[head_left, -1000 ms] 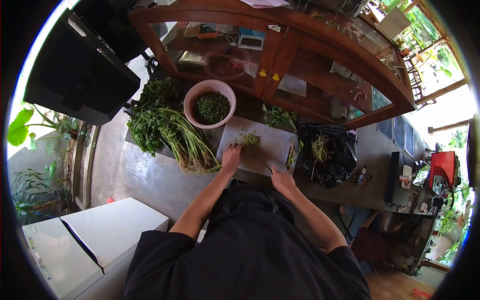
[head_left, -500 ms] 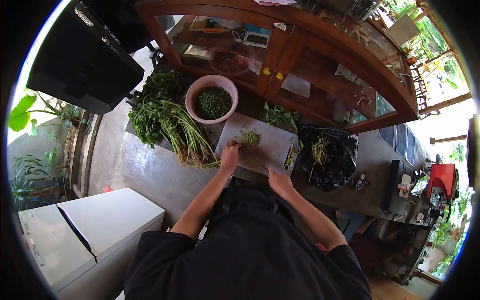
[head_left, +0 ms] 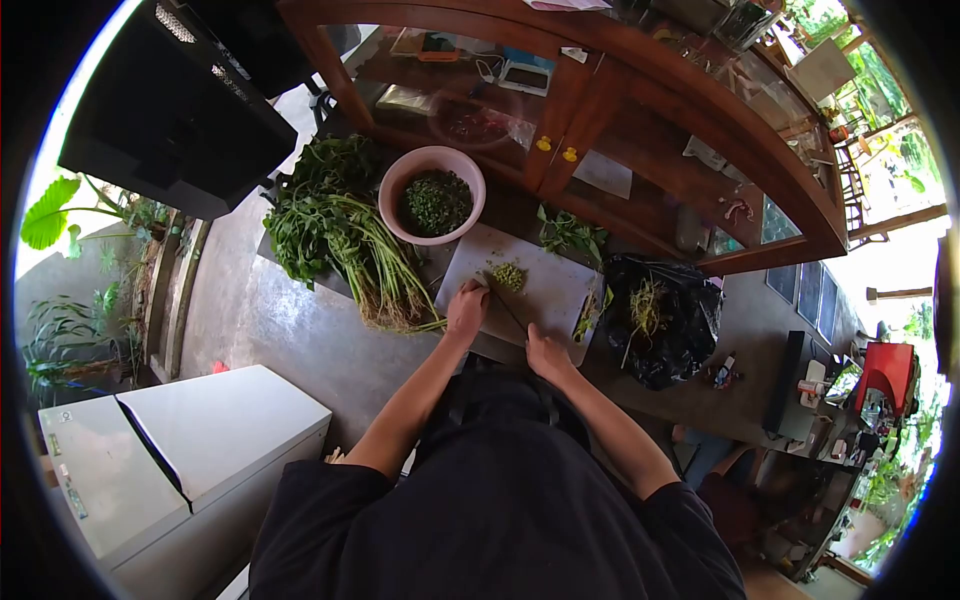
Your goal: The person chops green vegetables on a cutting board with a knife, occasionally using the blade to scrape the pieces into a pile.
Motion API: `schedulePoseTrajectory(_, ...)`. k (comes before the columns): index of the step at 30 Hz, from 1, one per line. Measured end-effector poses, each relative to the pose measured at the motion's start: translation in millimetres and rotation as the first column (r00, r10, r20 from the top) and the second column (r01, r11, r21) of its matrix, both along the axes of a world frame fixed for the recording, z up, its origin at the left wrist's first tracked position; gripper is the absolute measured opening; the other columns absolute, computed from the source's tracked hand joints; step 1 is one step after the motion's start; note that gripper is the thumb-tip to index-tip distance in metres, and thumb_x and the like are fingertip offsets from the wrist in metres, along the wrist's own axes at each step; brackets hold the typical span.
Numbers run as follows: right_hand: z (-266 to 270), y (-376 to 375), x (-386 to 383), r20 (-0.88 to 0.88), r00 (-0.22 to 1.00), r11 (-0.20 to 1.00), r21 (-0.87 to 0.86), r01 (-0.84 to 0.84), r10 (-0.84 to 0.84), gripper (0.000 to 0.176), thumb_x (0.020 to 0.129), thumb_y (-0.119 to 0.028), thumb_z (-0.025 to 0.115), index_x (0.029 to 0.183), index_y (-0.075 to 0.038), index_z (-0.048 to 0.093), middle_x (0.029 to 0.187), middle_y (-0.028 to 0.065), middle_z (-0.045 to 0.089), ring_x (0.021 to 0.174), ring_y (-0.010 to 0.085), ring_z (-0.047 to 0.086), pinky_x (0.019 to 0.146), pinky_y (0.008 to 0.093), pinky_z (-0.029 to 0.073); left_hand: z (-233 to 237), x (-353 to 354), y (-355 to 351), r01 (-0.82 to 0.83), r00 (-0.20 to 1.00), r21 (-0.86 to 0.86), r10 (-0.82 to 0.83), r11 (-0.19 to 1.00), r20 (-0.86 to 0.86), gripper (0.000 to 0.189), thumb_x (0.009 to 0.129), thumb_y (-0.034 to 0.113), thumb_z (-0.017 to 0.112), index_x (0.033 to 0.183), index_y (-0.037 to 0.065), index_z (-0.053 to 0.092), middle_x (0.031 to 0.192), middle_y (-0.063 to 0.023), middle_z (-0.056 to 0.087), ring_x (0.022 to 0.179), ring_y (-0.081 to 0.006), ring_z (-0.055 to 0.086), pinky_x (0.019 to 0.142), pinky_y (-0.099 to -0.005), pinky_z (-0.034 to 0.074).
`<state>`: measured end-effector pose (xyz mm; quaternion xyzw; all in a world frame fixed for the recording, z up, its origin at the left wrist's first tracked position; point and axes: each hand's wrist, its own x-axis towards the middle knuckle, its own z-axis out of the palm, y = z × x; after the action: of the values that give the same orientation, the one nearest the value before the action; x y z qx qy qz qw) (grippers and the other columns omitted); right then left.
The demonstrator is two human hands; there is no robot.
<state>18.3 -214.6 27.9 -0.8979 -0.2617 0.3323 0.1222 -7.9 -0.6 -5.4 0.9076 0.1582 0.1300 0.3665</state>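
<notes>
My right hand [head_left: 545, 352] grips a knife [head_left: 508, 310] whose blade lies across the white cutting board [head_left: 550, 290]. My left hand [head_left: 466, 308] rests at the board's left edge, fingers curled down on greens right beside the blade. A small pile of chopped greens [head_left: 509, 275] sits on the board just beyond the knife tip. A pink bowl [head_left: 432, 203] holding chopped greens stands behind the board to the left.
A big bunch of leafy greens [head_left: 335, 240] with long stems lies left of the board. A black bag [head_left: 660, 315] with trimmings sits to the right. A wooden glass-fronted cabinet [head_left: 600, 110] stands behind. A white chest appliance [head_left: 170, 450] is at lower left.
My right hand and the knife have shifted left toward my left hand. The view has drifted slightly; the left hand stays at the board's edge.
</notes>
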Motion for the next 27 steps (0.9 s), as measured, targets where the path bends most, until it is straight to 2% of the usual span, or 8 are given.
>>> schedulePoseTrajectory(1, -8.5, -6.7, -0.2, 0.003, 1.000, 1.000, 0.000, 0.001, -0.001, 0.042, 0.096, -0.023, 0.038, 0.134, -0.006, 0.040, 0.096, 0.0287, 0.066, 0.092, 0.0472, 0.063, 0.081, 0.0548, 0.050, -1.4, 0.0, 0.6, 0.005, 1.000, 0.012, -0.005, 1.000, 0.003, 0.013, 0.083, 0.009, 0.063, 0.092, 0.006, 0.072, 0.095, -0.0099, 0.062, 0.096, -0.0329, 0.060, 0.080, -0.0430, 0.051)
schedulePoseTrajectory(3, -14.6, -20.5, -5.9, 0.081, 0.997, 0.998, 0.067, -0.012, 0.007, 0.037, 0.096, -0.025, 0.042, 0.126, -0.005, 0.038, 0.086, 0.0310, 0.064, 0.085, 0.0493, 0.063, 0.078, 0.0577, 0.049, -1.8, -1.2, 2.2, 0.009, 1.000, 0.027, -0.009, 1.000, 0.006, 0.013, 0.083, 0.010, 0.063, 0.092, 0.006, 0.072, 0.095, -0.0099, 0.063, 0.096, -0.0329, 0.060, 0.080, -0.0430, 0.051)
schedulePoseTrajectory(6, -6.4, -37.2, -6.8, 0.023, 1.000, 1.000, -0.021, -0.005, 0.005, 0.038, 0.095, -0.025, 0.042, 0.127, -0.005, 0.038, 0.089, 0.0305, 0.065, 0.087, 0.0488, 0.063, 0.079, 0.0585, 0.049, 0.4, -0.7, 3.0, 0.012, 1.000, 0.012, -0.012, 1.000, -0.012, 0.013, 0.083, 0.010, 0.063, 0.092, 0.006, 0.072, 0.096, -0.0101, 0.063, 0.095, -0.0330, 0.060, 0.080, -0.0427, 0.051)
schedulePoseTrajectory(13, -7.5, -14.4, 2.2, -0.011, 1.000, 1.000, 0.019, 0.001, -0.001, 0.042, 0.094, -0.022, 0.041, 0.131, -0.005, 0.037, 0.095, 0.0298, 0.065, 0.090, 0.0475, 0.063, 0.080, 0.0587, 0.049, -0.9, -0.9, 3.5, 0.032, 0.999, -0.001, -0.032, 0.999, -0.003, 0.014, 0.082, 0.010, 0.063, 0.092, 0.006, 0.072, 0.097, -0.0106, 0.064, 0.096, -0.0326, 0.060, 0.082, -0.0418, 0.050)
schedulePoseTrajectory(18, -16.5, -27.3, 1.2, 0.066, 0.997, 0.999, 0.003, -0.048, 0.048, 0.042, 0.093, -0.021, 0.041, 0.132, -0.005, 0.038, 0.094, 0.0279, 0.066, 0.087, 0.0467, 0.064, 0.079, 0.0565, 0.050, 0.8, -0.4, 4.0, 0.011, 1.000, 0.013, -0.011, 1.000, -0.029, 0.015, 0.082, 0.010, 0.063, 0.092, 0.006, 0.072, 0.096, -0.0109, 0.065, 0.095, -0.0327, 0.061, 0.082, -0.0419, 0.050)
schedulePoseTrajectory(22, -14.2, -46.9, -0.7, 0.054, 0.997, 0.996, -0.064, -0.059, 0.062, 0.042, 0.093, -0.021, 0.041, 0.132, -0.004, 0.039, 0.092, 0.0270, 0.066, 0.085, 0.0451, 0.065, 0.076, 0.0553, 0.051, 7.6, -1.9, 2.6, -0.004, 0.997, 0.004, 0.004, 1.000, -0.071, 0.015, 0.082, 0.012, 0.063, 0.092, 0.007, 0.073, 0.094, -0.0111, 0.065, 0.094, -0.0331, 0.061, 0.081, -0.0424, 0.051)
schedulePoseTrajectory(24, -15.4, -46.6, 1.6, 0.127, 0.984, 0.992, -0.040, -0.119, 0.123, 0.041, 0.093, -0.021, 0.042, 0.130, -0.003, 0.040, 0.089, 0.0264, 0.066, 0.082, 0.0433, 0.065, 0.074, 0.0546, 0.051, 9.7, -0.3, 2.8, -0.001, 0.996, 0.020, 0.003, 1.000, -0.087, 0.015, 0.082, 0.012, 0.063, 0.092, 0.007, 0.073, 0.093, -0.0111, 0.065, 0.094, -0.0330, 0.062, 0.080, -0.0425, 0.051)
schedulePoseTrajectory(27, -17.1, -44.3, 2.5, 0.153, 0.983, 0.994, 0.035, -0.106, 0.099, 0.041, 0.093, -0.022, 0.043, 0.129, -0.002, 0.042, 0.088, 0.0257, 0.066, 0.079, 0.0424, 0.065, 0.072, 0.0540, 0.051, 6.8, -1.7, 3.1, 0.004, 0.998, 0.023, -0.003, 1.000, -0.057, 0.015, 0.082, 0.012, 0.063, 0.092, 0.007, 0.073, 0.094, -0.0113, 0.065, 0.094, -0.0329, 0.061, 0.081, -0.0424, 0.051)
